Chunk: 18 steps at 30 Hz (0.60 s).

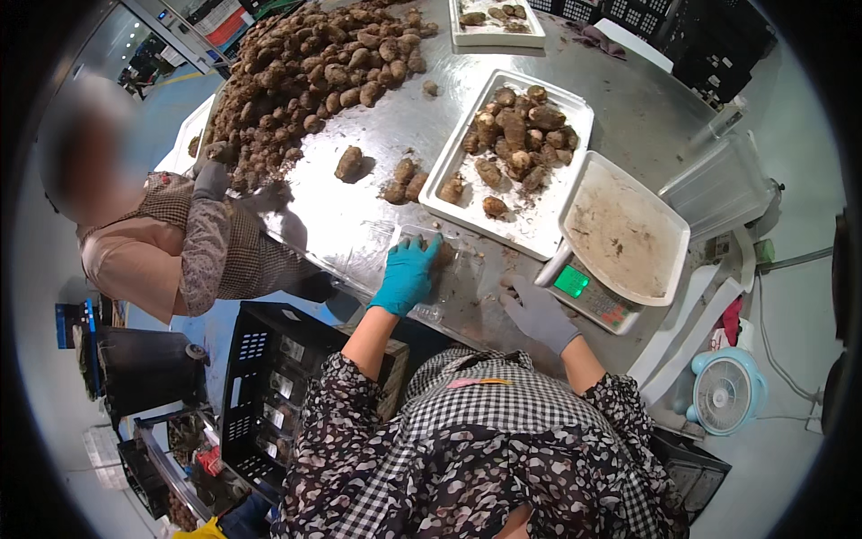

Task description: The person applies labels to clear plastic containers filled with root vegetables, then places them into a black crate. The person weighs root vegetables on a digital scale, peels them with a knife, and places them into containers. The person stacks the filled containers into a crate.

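Note:
My left hand point(407, 275), in a teal glove, lies over a clear plastic tray point(465, 273) near the table's front edge. A brown taro corm point(442, 256) shows beside its fingers; whether they grip it is hidden by the hand. My right hand point(539, 313), in a grey glove, hovers at the tray's right side with fingers apart and nothing seen in them. Just beyond it stands a digital scale point(596, 296) with a lit green display and a soiled white pan point(619, 229). A white foam box point(498, 232) of taro corms point(515, 131) sits ahead.
Loose corms point(405, 182) lie left of the box, with a single corm point(349, 164) farther left. A large taro heap point(316, 67) covers the far left, where a co-worker point(168, 236) stands. Black crates point(269, 377) are left of me. At right are a clear bin point(720, 185) and a fan point(724, 394).

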Tool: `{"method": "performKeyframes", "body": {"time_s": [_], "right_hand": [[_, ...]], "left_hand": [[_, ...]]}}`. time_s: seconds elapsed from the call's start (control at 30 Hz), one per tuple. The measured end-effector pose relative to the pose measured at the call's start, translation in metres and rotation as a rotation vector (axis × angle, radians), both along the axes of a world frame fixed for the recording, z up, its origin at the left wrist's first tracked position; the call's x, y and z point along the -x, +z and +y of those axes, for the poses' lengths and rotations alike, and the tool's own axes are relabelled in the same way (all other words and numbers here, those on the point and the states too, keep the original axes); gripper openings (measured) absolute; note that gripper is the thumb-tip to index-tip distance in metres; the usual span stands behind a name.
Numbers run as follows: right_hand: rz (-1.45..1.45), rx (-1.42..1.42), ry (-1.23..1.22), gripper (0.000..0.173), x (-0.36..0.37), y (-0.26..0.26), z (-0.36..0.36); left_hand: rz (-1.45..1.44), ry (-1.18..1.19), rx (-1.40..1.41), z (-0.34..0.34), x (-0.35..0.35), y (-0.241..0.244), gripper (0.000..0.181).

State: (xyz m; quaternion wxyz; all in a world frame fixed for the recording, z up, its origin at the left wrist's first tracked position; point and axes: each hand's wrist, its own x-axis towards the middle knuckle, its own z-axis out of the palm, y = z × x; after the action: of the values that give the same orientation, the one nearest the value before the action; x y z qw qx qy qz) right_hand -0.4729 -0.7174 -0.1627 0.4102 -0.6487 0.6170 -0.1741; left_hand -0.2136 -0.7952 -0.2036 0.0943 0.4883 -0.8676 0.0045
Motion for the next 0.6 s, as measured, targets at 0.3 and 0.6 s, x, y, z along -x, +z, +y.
{"method": "performKeyframes", "body": {"time_s": [0.3,0.6], "right_hand": [[0.001,-0.015,-0.070,0.026,0.009,-0.009,0.007],[0.107,0.011,-0.052,0.023,-0.003,-0.016,0.012]], "left_hand": [[0.560,0.274,0.172,-0.126,-0.059,-0.008,0.049],[0.227,0.583,-0.221,-0.286,-0.159,-0.110,0.078]]}}
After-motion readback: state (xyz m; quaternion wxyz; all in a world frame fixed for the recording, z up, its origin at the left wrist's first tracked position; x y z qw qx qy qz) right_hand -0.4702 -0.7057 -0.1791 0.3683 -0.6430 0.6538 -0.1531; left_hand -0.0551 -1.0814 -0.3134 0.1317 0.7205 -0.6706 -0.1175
